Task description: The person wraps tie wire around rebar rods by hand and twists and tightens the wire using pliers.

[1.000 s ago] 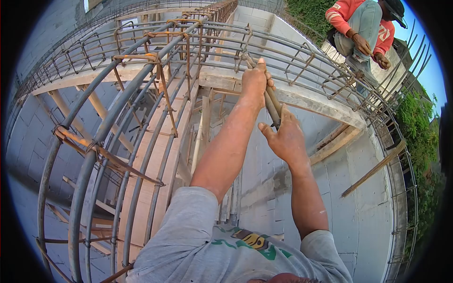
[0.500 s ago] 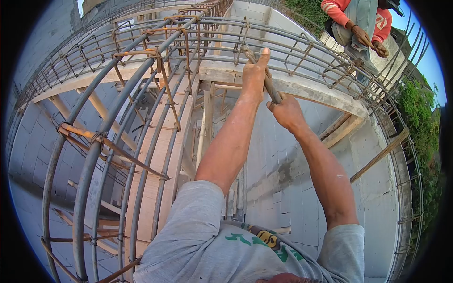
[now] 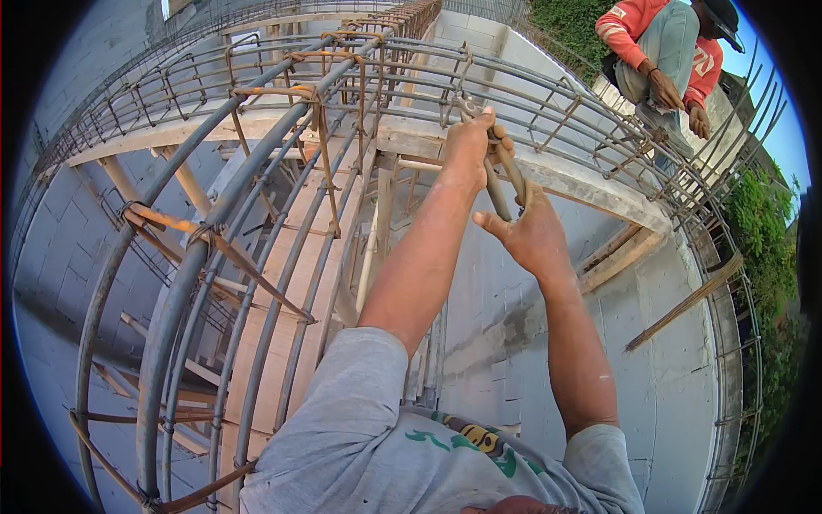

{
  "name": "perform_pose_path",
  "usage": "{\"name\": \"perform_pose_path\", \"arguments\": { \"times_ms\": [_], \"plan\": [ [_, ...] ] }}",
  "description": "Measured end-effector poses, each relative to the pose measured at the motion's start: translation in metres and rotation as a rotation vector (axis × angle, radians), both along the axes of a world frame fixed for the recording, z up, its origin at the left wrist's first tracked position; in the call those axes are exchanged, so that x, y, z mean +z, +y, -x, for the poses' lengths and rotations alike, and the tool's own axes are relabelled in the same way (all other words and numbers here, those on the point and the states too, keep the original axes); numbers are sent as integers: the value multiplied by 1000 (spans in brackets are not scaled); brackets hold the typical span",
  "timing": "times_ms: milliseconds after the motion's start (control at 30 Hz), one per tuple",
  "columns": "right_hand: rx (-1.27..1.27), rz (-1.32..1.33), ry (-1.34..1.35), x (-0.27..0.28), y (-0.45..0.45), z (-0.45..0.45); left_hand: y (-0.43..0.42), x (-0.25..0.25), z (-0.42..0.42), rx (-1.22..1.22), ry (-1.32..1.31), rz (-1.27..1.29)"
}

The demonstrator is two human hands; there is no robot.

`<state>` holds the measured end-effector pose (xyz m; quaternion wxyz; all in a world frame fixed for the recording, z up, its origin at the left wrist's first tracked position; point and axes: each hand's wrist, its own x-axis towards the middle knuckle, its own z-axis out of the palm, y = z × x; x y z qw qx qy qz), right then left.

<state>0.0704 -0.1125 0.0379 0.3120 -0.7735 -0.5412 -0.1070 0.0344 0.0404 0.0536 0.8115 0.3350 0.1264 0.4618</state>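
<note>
Clasping metal pincers (image 3: pixel 494 190) in the left hand (image 3: pixel 473 147), with fingers wrapped tight below the tool's head and the handles slightly parted. Reaching with the right hand (image 3: pixel 533 233) to the handle ends just below that grip, thumb spread wide from the fingers. Framed beyond and left of the grip by tied steel bars (image 3: pixel 174 313), above a timber beam (image 3: pixel 599 190). Overlooked, beyond and right of the grip, by another person (image 3: pixel 664 56) crouching in red.
</note>
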Motion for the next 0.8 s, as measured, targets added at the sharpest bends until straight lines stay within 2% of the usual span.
{"name": "perform_pose_path", "arguments": {
  "times_ms": [33,133,233,333,433,533,633,667,733,800],
  "plan": [
    [-79,-128,-194,-8,0,1,-4,4,-4,67,30,16],
    [-212,174,-56,3,11,2,-8,4,-19,256,103,8],
    [-169,167,79,-9,28,-7,-4,3,-24,388,207,-45],
    [-123,110,189,-14,31,-9,-7,2,-14,372,285,-113],
    [8,17,88,-18,31,-25,-6,-2,1,281,329,-214],
    [82,239,695,-4,28,-30,19,-22,8,190,257,-317],
    [471,158,1238,-16,26,-33,23,-26,18,7,81,-299],
    [539,158,1356,-19,25,-32,21,-25,16,-92,-68,-289],
    [676,177,1588,-23,27,-22,13,-16,18,-221,-174,-179],
    [511,195,1403,-14,24,-13,14,-17,19,-315,-304,-101]
  ]
}}
